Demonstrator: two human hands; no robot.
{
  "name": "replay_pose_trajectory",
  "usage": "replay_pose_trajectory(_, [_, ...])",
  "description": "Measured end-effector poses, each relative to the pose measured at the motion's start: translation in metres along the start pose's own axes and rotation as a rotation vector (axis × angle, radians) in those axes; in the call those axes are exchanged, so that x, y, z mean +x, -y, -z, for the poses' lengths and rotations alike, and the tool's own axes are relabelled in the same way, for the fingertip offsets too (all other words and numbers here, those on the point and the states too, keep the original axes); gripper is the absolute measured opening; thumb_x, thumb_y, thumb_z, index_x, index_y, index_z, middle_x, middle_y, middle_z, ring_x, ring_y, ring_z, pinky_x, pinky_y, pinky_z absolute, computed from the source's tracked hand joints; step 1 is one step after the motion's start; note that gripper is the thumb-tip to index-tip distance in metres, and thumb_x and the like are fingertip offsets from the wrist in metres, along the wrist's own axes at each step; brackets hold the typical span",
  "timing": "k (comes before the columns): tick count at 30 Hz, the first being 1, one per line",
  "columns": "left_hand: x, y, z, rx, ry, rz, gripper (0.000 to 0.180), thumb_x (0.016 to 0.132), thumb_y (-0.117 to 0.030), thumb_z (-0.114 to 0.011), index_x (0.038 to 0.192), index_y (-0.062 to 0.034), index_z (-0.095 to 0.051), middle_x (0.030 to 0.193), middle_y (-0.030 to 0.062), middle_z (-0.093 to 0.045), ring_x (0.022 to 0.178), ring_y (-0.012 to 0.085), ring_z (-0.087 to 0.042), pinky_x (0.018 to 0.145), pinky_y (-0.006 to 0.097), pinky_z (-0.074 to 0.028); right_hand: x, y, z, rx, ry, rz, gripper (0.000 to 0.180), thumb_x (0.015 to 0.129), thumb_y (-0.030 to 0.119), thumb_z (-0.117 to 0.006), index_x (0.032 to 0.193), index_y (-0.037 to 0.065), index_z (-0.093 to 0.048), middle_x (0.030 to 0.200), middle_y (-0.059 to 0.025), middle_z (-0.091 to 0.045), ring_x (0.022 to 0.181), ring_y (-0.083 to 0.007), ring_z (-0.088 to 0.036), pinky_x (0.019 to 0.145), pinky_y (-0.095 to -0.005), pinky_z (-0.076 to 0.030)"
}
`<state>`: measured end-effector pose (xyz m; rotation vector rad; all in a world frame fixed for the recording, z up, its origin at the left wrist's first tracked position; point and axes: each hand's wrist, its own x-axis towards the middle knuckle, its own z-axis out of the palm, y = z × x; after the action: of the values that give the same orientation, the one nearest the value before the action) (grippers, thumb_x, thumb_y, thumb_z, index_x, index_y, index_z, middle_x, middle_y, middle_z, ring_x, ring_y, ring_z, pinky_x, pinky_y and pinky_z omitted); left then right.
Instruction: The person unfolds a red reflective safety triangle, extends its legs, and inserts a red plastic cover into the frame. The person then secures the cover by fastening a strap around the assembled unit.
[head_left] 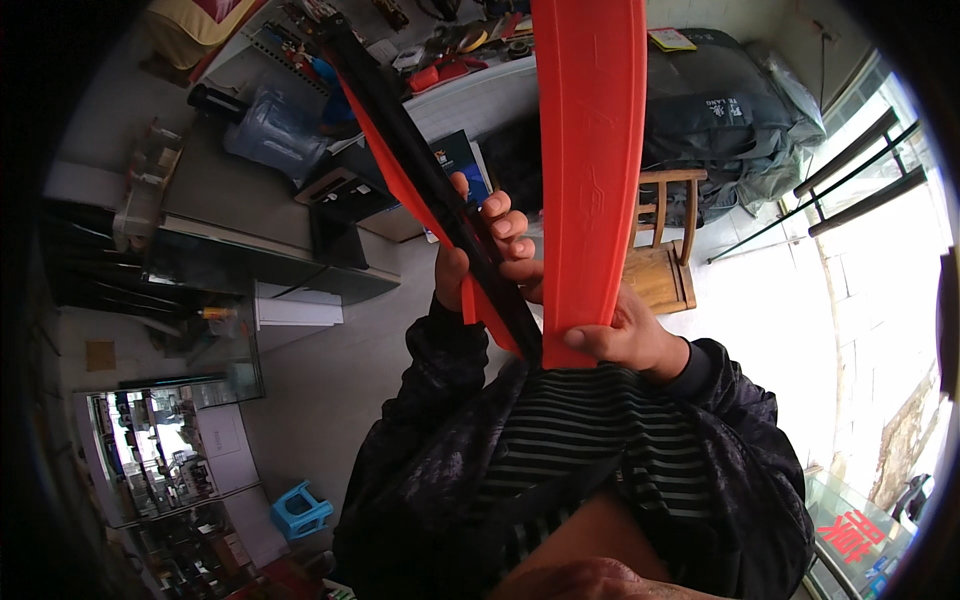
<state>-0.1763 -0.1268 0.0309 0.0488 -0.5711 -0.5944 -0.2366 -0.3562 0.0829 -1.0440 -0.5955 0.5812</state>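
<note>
My left hand point(452, 268) is closed around a long, narrow black strip point(440, 165) with a red plastic edge along its left side. The strip slants from the upper left down to the front of my chest. Its fingertips wrap over the strip's right side. Beside it, a broad red plastic panel point(590, 170) with faint raised markings stands nearly upright, its top running out of view. My right hand point(640, 335) grips the panel's lower end, thumb across the front face and the other fingers mostly hidden behind. The lower ends of strip and panel come close together.
A wooden chair point(660, 280) stands past my right hand, with large dark bags point(720, 110) behind it. Tools and small parts clutter a workbench point(470, 85) ahead. Left are a dark counter point(240, 215) with a clear water jug point(275, 135), and a blue stool point(300, 510).
</note>
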Motion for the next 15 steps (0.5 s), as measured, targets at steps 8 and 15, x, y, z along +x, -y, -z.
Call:
replay_pose_trajectory(8, [0.001, 0.013, -0.016, 0.209, 0.032, -0.258, 0.061, 0.105, -0.024, -0.071, 0.161, -0.0278, -0.046, 0.130, 0.0023, -0.051, 0.115, 0.0175, -0.053, 0.100, 0.036, -0.053, -0.001, 0.002, -0.004, 0.006, 0.070, 0.002, 0.073, 0.094, 0.024, -0.075, 0.158, 0.001, -0.048, 0.160, -0.0146, -0.054, 0.142, -0.0241, -0.053, 0.120, -0.0394, -0.040])
replay_pose_trajectory(15, [-0.001, 0.009, -0.017, 0.167, 0.057, -0.245, 0.073, 0.099, -0.015, -0.076, 0.163, -0.0288, -0.043, 0.125, 0.0006, -0.049, 0.112, 0.0142, -0.050, 0.099, 0.031, -0.049, 0.001, 0.003, -0.006, 0.051, 0.090, 0.037, 0.073, 0.092, 0.023, -0.076, 0.156, -0.001, -0.049, 0.158, -0.0149, -0.055, 0.143, -0.0234, -0.052, 0.119, -0.0378, -0.041])
